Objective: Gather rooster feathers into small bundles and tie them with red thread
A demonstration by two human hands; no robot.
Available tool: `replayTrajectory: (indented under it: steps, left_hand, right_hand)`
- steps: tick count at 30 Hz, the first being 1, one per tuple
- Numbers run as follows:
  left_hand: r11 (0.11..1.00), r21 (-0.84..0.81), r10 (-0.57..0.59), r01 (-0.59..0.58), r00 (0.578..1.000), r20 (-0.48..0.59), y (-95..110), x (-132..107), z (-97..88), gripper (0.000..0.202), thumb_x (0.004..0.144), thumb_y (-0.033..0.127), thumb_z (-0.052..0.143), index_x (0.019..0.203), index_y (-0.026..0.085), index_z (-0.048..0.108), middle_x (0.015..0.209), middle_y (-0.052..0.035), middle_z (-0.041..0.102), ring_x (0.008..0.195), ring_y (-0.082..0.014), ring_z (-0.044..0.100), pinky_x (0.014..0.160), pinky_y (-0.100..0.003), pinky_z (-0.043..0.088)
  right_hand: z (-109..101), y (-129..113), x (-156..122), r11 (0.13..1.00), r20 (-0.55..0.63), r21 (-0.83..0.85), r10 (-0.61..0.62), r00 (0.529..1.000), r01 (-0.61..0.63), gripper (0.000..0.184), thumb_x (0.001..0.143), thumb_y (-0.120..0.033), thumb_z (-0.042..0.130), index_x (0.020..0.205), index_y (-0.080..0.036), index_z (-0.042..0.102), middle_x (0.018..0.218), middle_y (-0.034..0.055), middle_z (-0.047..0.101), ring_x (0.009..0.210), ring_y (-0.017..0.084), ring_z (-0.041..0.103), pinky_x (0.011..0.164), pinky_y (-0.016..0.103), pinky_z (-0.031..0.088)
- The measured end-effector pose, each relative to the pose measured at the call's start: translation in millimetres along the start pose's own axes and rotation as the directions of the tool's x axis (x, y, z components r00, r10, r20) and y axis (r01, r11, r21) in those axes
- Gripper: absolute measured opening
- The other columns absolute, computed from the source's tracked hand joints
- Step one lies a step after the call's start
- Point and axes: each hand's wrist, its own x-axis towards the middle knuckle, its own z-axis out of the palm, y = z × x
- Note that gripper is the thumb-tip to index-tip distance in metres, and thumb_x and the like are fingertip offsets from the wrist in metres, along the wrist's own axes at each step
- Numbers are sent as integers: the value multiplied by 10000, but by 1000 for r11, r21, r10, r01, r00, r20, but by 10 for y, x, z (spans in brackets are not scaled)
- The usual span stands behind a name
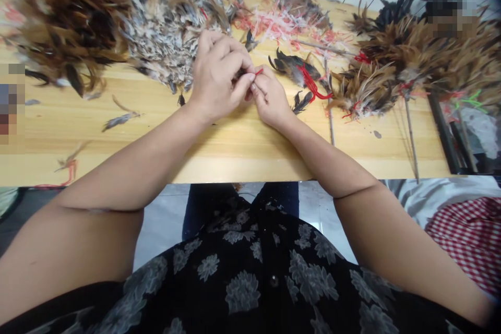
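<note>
- Fingers (247,79) of both hands are bent and pressed close together at the middle of the bench, pinching a thin red cord (258,71) and a small dark feather tuft (239,74); the tuft is partly hidden between the fingertips.
- Left hand (217,75) curves over from above with its knuckles up, and its fingertips reach toward the other hand.
- Right hand (268,99) sits just below, with its thumb and forefinger raised to meet the left fingertips.
- Just beside the right hand lies a brown-and-black feather bunch (293,69), bound with a red cord loop (312,83); a single dark feather (302,102) rests near it.
- Beyond the hands is a tangle of red and pink string scraps (282,23), mixed with feathers.
- To the left, a speckled grey-and-white feather heap (168,36) almost touches the left hand's fingers, and a brown feather heap (70,26) lies beside it.
- On the right, brown feathers bound onto thin bamboo sticks (410,135) lie across the pale wooden bench (235,151).
- A few loose feathers (119,120) are scattered along the bench near its front edge.
- Below the edge, a black floral shirt (242,292) fills the lower part of the view.
</note>
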Motion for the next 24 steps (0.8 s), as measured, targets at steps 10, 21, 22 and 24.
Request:
replayTrajectory:
  steps: [10, 21, 22, 24]
  left_hand:
    - [992, -30, 123, -124, 991, -59, -130, -8, 133, 404, 965, 537, 1080, 943, 355, 720, 1342, -137, 831, 1482, -503, 591, 1426, -791, 410]
    - [995, -67, 66, -68, 997, -25, -290, 30, 86, 518, 836, 589, 1216, 884, 357, 756, 1316, -141, 790, 1448, -497, 564, 1440, -777, 438]
    - [994, -84, 65, -67, 997, -33, -281, 24, 64, 510, 812, 557, 1233, 889, 354, 772, 1326, -135, 799, 1436, -494, 576, 1449, -775, 433]
    - [992, -122, 29, -38, 997, -75, -247, 10, -2, 506, 804, 519, 1250, 913, 347, 787, 1329, -124, 813, 1437, -484, 599, 1475, -761, 429]
  right_hand:
    - [121, 285, 76, 914, -116, 380, 196, 974, -139, 465, 1310, -616, 660, 991, -277, 655, 1262, 68, 789, 1183, 218, 782, 1160, 401, 736]
    - [37, -67, 36, 361, 89, 889, 468, 879, -282, 327, 1290, -346, 804, 1044, -270, 603, 908, -58, 699, 905, 93, 729, 841, 196, 616]
    - [28, -64, 33, 360, 82, 892, 467, 881, -274, 331, 1285, -348, 816, 1043, -268, 604, 910, -59, 695, 904, 89, 729, 834, 192, 612]
    - [21, -41, 26, 382, 59, 889, 451, 890, -252, 336, 1264, -389, 859, 1069, -263, 616, 941, -61, 702, 919, 84, 737, 834, 190, 615]
